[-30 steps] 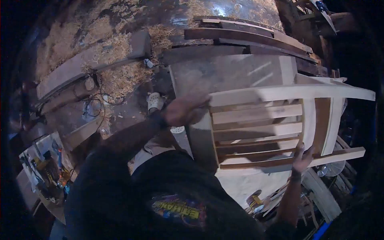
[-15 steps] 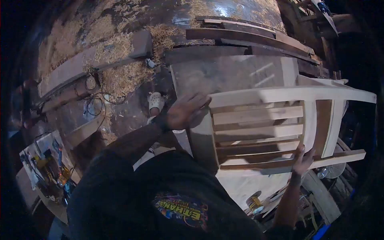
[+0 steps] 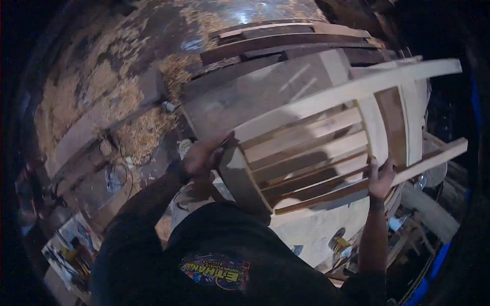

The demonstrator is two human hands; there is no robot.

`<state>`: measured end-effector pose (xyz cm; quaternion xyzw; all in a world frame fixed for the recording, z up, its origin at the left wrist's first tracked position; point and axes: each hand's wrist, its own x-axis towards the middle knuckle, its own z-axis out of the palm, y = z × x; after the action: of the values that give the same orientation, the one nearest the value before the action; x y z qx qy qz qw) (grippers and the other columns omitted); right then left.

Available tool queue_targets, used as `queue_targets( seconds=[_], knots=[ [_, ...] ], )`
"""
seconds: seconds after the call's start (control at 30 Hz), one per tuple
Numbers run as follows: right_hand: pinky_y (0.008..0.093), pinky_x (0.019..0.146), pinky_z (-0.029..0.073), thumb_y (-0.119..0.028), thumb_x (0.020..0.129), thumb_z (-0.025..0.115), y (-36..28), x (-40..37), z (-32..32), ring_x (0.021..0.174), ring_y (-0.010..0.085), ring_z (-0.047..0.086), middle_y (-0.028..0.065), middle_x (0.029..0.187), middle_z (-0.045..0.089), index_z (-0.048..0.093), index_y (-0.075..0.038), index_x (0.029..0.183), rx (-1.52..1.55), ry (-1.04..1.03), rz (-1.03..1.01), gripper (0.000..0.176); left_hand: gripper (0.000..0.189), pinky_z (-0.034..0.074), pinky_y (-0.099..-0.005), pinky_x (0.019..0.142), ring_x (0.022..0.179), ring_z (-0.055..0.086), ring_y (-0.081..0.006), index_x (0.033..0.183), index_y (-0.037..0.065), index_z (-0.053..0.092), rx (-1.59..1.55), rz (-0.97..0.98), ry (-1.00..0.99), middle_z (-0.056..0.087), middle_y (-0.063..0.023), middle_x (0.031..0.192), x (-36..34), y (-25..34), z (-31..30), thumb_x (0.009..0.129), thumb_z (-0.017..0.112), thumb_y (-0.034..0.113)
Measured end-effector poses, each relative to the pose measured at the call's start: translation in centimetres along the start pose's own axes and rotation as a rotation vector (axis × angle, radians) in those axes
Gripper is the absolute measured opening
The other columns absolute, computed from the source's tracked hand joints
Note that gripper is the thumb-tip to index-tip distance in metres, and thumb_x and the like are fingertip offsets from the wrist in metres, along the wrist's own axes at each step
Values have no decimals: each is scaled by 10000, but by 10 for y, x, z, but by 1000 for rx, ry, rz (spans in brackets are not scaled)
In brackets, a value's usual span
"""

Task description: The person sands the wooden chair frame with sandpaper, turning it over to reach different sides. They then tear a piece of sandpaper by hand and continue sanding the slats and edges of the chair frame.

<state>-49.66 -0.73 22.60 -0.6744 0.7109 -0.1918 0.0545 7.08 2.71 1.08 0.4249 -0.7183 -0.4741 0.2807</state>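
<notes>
A pale slatted wooden frame (image 3: 306,108), shaped like a chair back, lies slanted in front of me with its right end higher. My left hand (image 3: 203,155) is closed around its near left corner, where a broad end board (image 3: 242,176) meets the long upper rail. Farther right, my right hand (image 3: 381,178) grips the lower rail beside a cross piece, thumb and fingers on either side of the wood. Several slats (image 3: 311,132) run lengthwise between the end board and that cross piece. The fingertips of my left hand are partly hidden behind the corner.
Under the frame is a flat worktop (image 3: 326,227) with a yellow spool-like object (image 3: 339,245) on it. Dark planks (image 3: 286,43) are stacked beyond. Shavings (image 3: 143,135) and a cable (image 3: 116,176) lie on the floor at left. Tools (image 3: 74,255) sit at lower left.
The frame has turned in view: its right end is higher and its left corner lower. Both hands have kept hold of it and moved with it, while the whole view has shifted too.
</notes>
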Motion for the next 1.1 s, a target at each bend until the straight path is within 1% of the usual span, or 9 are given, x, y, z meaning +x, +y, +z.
queue_targets(
  seconds=[0.1, 0.3, 0.47, 0.5, 0.67, 0.8, 0.97, 1.03, 1.1],
  knots=[
    [428, 935, 573, -332, 1018, 705, -13, 6, -2, 1046, 296, 744, 214, 1151, 758, 593, 17, 1452, -233, 98, -219, 568, 642, 480, -494, 1187, 1475, 555, -406, 1707, 132, 365, 99, -80, -48, 502, -215, 1660, 25, 7, 10, 1106, 526, 290],
    [516, 936, 495, -427, 950, 736, -3, 2, 2, 1124, 409, 710, 206, 1197, 756, 663, -44, 1384, -134, 95, -102, 584, 629, 588, -512, 990, 1210, 697, -413, 1625, 92, 481, 498, 631, 337, 363, -244, 1724, 267, 94, 87, 1067, 585, 362],
    [546, 972, 468, -524, 935, 741, -9, -2, -5, 1145, 427, 700, 215, 1204, 753, 655, -48, 1407, -233, 99, -52, 675, 629, 565, -551, 895, 1021, 694, -472, 1616, 72, 468, 207, 396, 130, 645, -300, 1363, 351, 164, 79, 1051, 647, 284],
    [542, 980, 468, -541, 935, 740, -9, -1, -6, 1144, 423, 702, 215, 1209, 754, 652, -50, 1412, -291, 93, -28, 691, 653, 559, -576, 791, 874, 691, -484, 1651, 95, 420, 223, 434, 186, 688, -296, 1221, 340, 136, 83, 1056, 630, 264],
    [537, 981, 473, -653, 919, 735, 0, -3, -3, 1100, 405, 714, 197, 1166, 763, 658, -63, 1406, -300, 158, -39, 769, 665, 537, -574, 1030, 1201, 637, -550, 1626, -13, 425, 263, 63, -47, 624, -343, 1422, 167, 59, 38, 1016, 646, 134],
    [534, 995, 470, -715, 904, 719, -2, -7, -2, 1063, 410, 714, 188, 1083, 759, 663, -62, 1391, -314, 179, -4, 816, 501, 542, -541, 1013, 1165, 698, -471, 1503, -1, 557, 92, -228, -284, 684, -300, 1337, 57, 22, -13, 1134, 515, 335],
    [557, 1171, 401, -299, 852, 886, -37, -40, 28, 1410, 453, 509, 243, 1451, 602, 610, -32, 1452, 36, 430, 248, 712, 450, 542, -505, 966, 1033, 717, -408, 1378, -10, 645, 75, -479, -465, 721, -251, 1179, 68, 92, -73, 1161, 459, 338],
    [550, 1077, 445, -258, 858, 828, -104, -78, 62, 1223, 421, 598, 193, 1285, 664, 675, -72, 1278, 130, 486, 219, 484, 395, 548, -493, 949, 1058, 722, -372, 1331, 1, 667, 271, 84, -240, 726, -232, 1177, 86, 75, -63, 1157, 482, 304],
    [544, 1084, 453, -274, 879, 817, -149, -124, 119, 1163, 402, 648, 166, 1200, 699, 708, -81, 1200, 340, 530, 147, 390, 364, 554, -461, 1037, 1184, 701, -330, 1403, -10, 633, 63, 81, -260, 724, -164, 1289, 116, 70, -38, 1121, 584, 214]
  ],
)
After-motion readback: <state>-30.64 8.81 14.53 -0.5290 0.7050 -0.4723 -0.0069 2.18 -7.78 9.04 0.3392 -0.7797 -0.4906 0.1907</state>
